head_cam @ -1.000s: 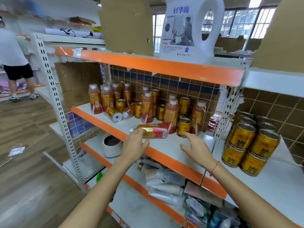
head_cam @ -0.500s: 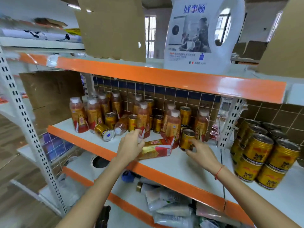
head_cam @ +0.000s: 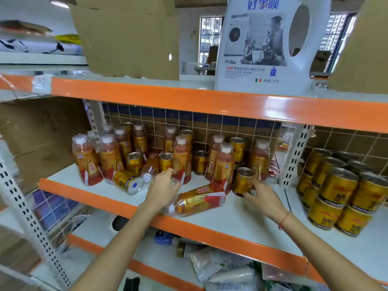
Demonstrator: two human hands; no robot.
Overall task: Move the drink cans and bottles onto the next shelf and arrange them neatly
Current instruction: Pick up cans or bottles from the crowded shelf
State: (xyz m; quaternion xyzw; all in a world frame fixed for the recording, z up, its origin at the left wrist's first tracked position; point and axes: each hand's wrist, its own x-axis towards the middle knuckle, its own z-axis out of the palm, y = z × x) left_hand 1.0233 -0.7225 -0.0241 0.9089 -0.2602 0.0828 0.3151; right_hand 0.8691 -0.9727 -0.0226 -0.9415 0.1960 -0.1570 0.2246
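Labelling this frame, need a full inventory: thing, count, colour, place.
upright bottles: about a dozen, orange-red, middle shelf
lying bottles: two, one at front, one among the group
cans: several, gold, upright among bottles
tipped can: one, gold, on its side
stacked cans: a dozen or so, gold, next shelf right
jug: one, white, top shelf
boxes: cardboard, top shelf
left hand: at front bottle
right hand: grip on gold can
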